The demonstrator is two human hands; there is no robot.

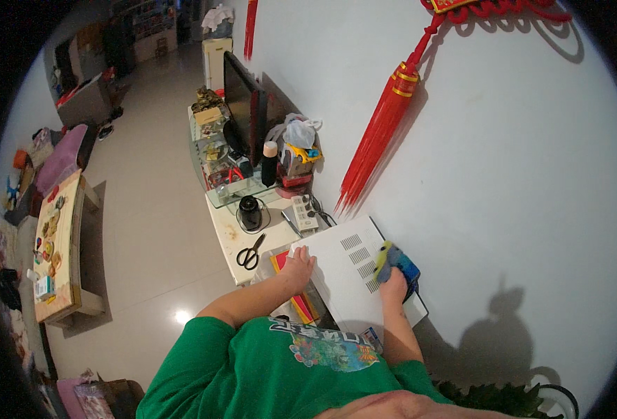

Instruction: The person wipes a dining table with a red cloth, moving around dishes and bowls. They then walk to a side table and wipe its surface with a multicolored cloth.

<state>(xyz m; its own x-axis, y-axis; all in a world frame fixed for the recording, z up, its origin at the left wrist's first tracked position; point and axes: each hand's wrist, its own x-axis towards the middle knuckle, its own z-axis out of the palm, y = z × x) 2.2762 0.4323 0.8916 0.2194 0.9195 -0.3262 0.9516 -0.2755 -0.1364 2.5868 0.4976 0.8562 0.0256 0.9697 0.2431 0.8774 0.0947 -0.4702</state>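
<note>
Right in front of me lies a white panelled case (334, 259), probably of metal, with several groups of dark vent slots on its top. My left hand (298, 269) rests on its left edge, the fingers spread over the corner. A blue, grey and yellow cloth (400, 262) is bunched in my right hand (394, 287), at the case's right edge by the vents. Part of a red and yellow item (302, 308) shows beneath my left forearm. Black-handled scissors (251, 253) lie left of my left hand on the white cabinet top (230, 230).
Beyond the case are a white power strip (305, 213) with plugged cables, a black cylindrical device (250, 212) and a dark bottle (269, 165). A monitor (245, 107) stands on a glass shelf (235, 194). A red tassel (379, 139) hangs along the wall. A low wooden table (75, 251) stands across the floor.
</note>
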